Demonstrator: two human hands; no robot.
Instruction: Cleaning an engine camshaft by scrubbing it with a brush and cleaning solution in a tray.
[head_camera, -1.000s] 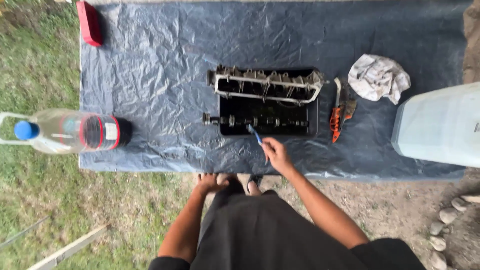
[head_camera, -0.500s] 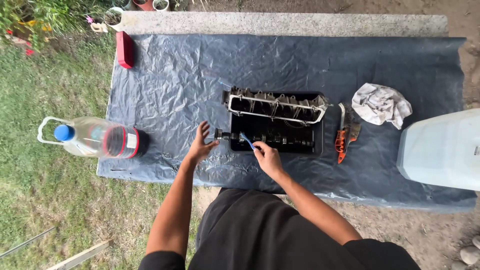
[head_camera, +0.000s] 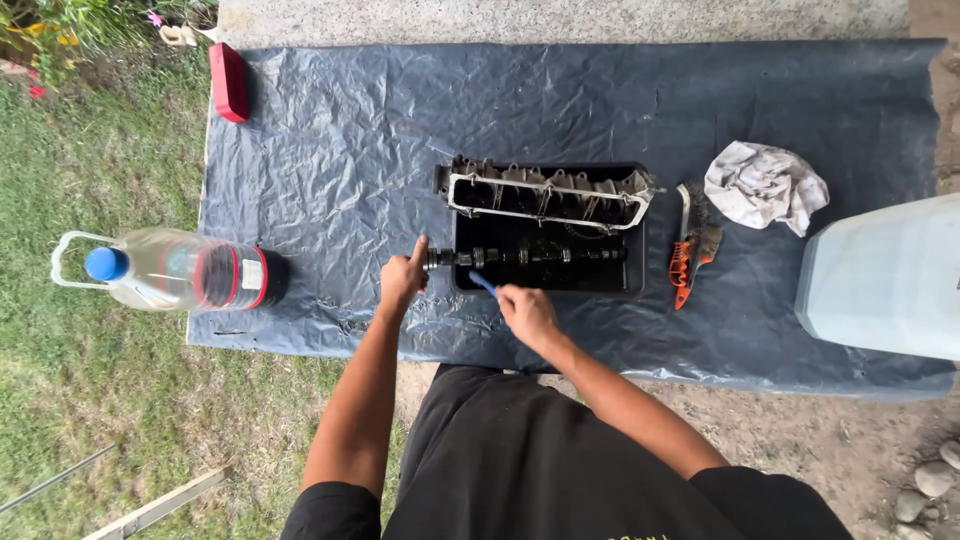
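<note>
Gripping the end of one dirty camshaft, the left hand holds it over one black tray on the dark plastic sheet. Closed around one blue brush, the right hand touches the shaft. Nearby lie one metal engine cover, one orange wire brush, one rag and one plastic bottle.
</note>
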